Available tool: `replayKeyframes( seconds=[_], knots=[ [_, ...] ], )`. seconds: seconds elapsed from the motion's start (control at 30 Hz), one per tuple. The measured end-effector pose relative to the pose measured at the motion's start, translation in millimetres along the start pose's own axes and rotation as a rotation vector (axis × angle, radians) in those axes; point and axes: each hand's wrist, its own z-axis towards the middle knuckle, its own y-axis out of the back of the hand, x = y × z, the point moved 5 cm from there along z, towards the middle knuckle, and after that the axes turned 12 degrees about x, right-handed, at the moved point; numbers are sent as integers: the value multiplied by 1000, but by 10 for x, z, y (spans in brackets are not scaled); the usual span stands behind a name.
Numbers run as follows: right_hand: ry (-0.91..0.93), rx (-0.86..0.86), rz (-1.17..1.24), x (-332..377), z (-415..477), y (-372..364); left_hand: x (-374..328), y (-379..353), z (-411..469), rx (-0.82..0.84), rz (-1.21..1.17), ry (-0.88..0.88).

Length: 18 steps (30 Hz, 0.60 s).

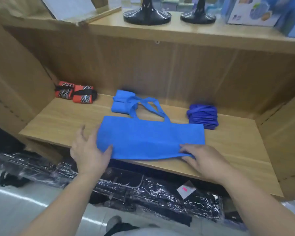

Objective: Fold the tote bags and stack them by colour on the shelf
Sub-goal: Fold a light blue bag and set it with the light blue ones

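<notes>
We see a tote bag (150, 138) of plain bright blue, handles included, at the front edge of a shelf (237, 150) of pale honey wood grain. Toward the back edge the folded stack (120, 103) matches that blue; the violet stack (203, 116) nearer the right end is a deeper blue-purple. At the back left corner two pouches (83, 97) are orange-red, streaked with black and white lines and crossed by black bands. On the upper board (177, 29) two stands (146, 16) are glossy black. Below the shelf, wrapped goods (143, 189) are black under glinting film, with a white tag (186, 189) bearing a pink mark
</notes>
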Motion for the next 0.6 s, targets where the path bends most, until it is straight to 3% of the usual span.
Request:
replayKeyframes(
  seconds=[0.07,0.13,0.17,0.4,0.5,0.6],
  knots=[
    [-52,23,77,-45,1,47,-46,-83,42,243,114,-301],
    [-95,83,189,-114,16,86,41,-170,66,548,136,-420],
    [-109,98,250,-144,24,126,76,-160,102,618,124,-441],
    [-153,84,724,-391,-24,311,174,11,538,672,-475,-206],
    [-212,1,901,-528,-45,277,243,-40,681,645,-586,-93],
    [-289,-142,875,-626,-8,230,303,-159,769,617,-646,-14]
  ],
)
